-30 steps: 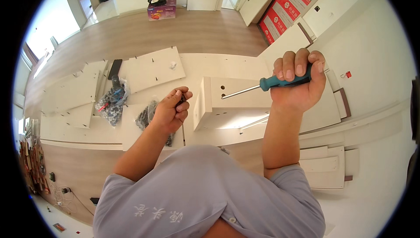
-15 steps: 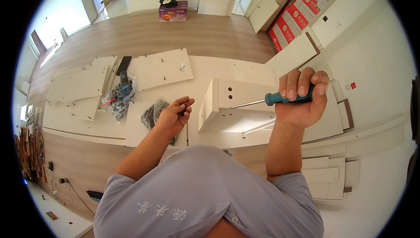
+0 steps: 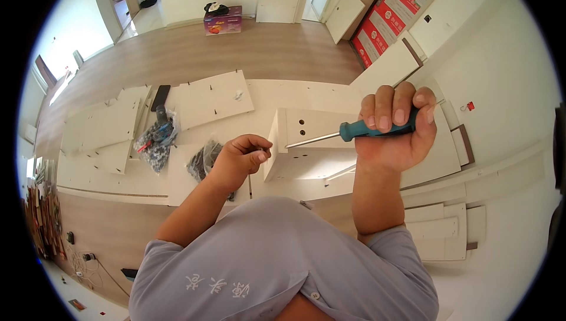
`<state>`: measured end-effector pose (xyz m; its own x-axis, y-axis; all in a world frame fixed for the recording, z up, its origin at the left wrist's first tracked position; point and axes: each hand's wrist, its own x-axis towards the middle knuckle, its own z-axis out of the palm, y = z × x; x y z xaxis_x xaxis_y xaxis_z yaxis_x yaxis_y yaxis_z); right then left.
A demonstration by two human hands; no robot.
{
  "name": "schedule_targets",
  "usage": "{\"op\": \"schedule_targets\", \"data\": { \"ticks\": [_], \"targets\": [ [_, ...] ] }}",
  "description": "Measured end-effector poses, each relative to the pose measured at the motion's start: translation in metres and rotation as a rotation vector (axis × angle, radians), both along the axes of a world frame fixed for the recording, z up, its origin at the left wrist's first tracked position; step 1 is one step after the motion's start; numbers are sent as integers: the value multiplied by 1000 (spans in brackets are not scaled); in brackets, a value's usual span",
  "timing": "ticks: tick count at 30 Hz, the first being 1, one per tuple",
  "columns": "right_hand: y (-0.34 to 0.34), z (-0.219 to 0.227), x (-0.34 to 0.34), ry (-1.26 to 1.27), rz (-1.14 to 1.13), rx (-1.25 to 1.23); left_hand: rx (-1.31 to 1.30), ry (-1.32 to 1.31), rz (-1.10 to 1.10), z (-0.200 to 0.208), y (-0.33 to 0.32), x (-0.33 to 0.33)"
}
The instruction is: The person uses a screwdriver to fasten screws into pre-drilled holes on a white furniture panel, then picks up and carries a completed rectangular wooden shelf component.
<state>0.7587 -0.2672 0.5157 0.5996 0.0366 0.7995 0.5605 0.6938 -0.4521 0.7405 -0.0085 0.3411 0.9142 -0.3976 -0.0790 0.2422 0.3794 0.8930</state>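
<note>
Screwdriver [image 3: 348,132] with a teal handle sits in the right hand [image 3: 394,138], whose fingers are wrapped firmly round the grip, and its bright metal shaft points across to the left. Its tip ends in front of a white box-shaped piece [image 3: 325,122], near that piece's left end; whether the tip touches it, I cannot tell. Just left of the tip is the left hand [image 3: 237,163], its thumb and forefinger brought close together, with a narrow gap at most; anything pinched there is too small to make out. Two dark round holes [image 3: 302,123] show in the face of the box-shaped piece, one behind the other, beyond the shaft. Beside the left hand lies a clear bag [image 3: 199,162] of dark small parts, partly hidden by the wrist, and farther left is another clear bag [image 3: 154,153] of mixed small hardware. Behind the bags, a loose white panel [image 3: 200,100] lies flat with dark pegs standing up from it, and a black oblong piece [image 3: 160,98] rests by its left edge. More white panels [image 3: 97,123] overlap at the far left. Across the wooden floor [image 3: 177,50], near the wall, stands a purple box [image 3: 224,25] with a black bag [image 3: 216,9] on top.
</note>
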Motion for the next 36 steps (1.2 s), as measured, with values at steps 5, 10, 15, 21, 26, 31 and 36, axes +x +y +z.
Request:
{"op": "schedule_targets", "data": {
  "ticks": [5,10,15,21,26,31,36],
  "targets": [
    [11,-1,1,-8,59,-30,362,-405,72,33,-11,-5],
    [16,-3,4,-3,73,-40,558,-675,90,64,-12,-4],
    [15,2,0,-124,-5,-255,670,-749,11,73,-17,7],
    [18,18,4,-175,-474,-538,748,-1006,-57,85,-35,55],
    [12,17,36,-242,-746,-761,906,-1067,-47,88,-56,88],
    [20,9,44,-46,-836,-741,894,-971,-108,87,-53,93],
    [27,16,60,-4,-1001,-950,865,-999,-139,86,-49,94]
  ]
}}
